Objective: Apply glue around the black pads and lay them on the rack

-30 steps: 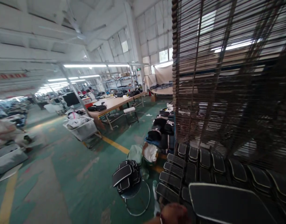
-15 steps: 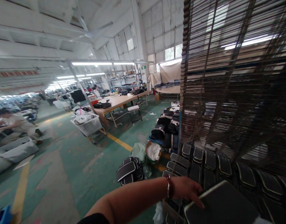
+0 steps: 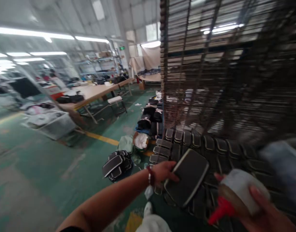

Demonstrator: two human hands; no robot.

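Left hand (image 3: 163, 173) pinches a dark, pale-edged panel (image 3: 189, 178) — right hand (image 3: 265, 207) grips a whitish, red-nozzled bottle (image 3: 245, 188)

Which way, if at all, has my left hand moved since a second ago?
Yes, upward in the view: judged against the pile of black panels by the green sack, the left hand went from well below to nearly level.

I could see a dark red, narrow bracelet (image 3: 151, 177) circling the person's left wrist. Beyond it, toward the elbow, the left forearm (image 3: 114, 195) was bare up to a black sleeve edge (image 3: 70, 229). Below the bracelet showed a white shoe (image 3: 148, 208) and whitish cloth legwear (image 3: 154, 224), its cut unclear.
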